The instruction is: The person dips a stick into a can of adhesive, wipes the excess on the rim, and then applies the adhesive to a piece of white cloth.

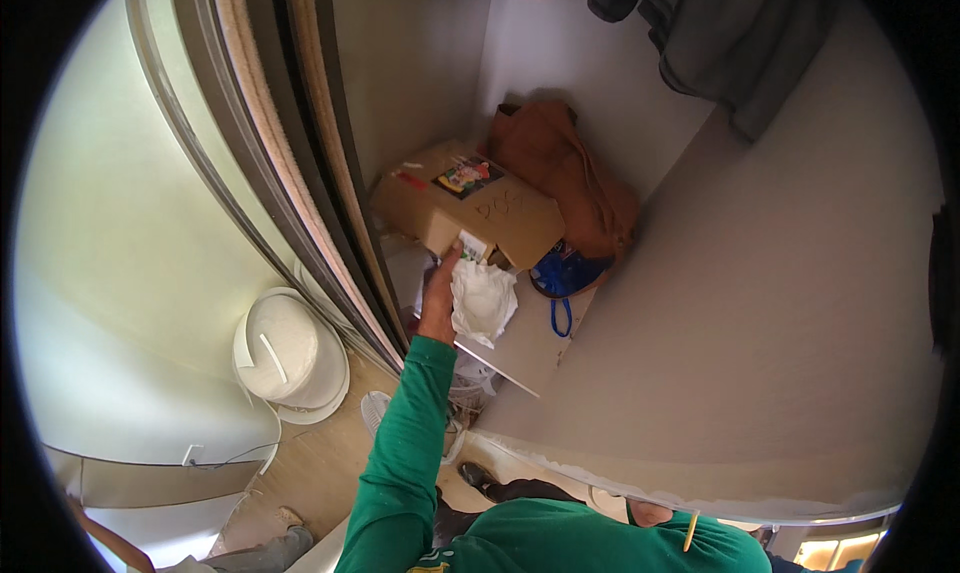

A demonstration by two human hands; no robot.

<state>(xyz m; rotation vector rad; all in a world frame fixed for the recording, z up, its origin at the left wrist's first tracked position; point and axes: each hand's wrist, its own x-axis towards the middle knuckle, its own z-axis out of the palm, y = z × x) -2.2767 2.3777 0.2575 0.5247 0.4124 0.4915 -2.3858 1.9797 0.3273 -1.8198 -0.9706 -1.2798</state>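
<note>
My left arm, in a green sleeve, reaches into a closet recess. My left hand (439, 295) is closed at the near end of a brown cardboard box (515, 213), its thumb against the box beside a white label (471, 246). The box lies tilted and has a dark printed sticker and handwriting on top. Right beside the hand is a crumpled white cloth or paper (484, 299); whether the fingers also touch it I cannot tell. Behind the box slumps a rust-brown fabric bag (560, 158), with a blue item (568, 269) with a loop under it. My right hand does not show.
Sliding-door tracks (290, 153) run along the left of the recess. A pale shelf board (525, 348) lies under the things. Dark clothes (720, 48) hang at the upper right. A round white bucket (280, 348) stands on the floor. Another person's leg (265, 553) shows at the lower left.
</note>
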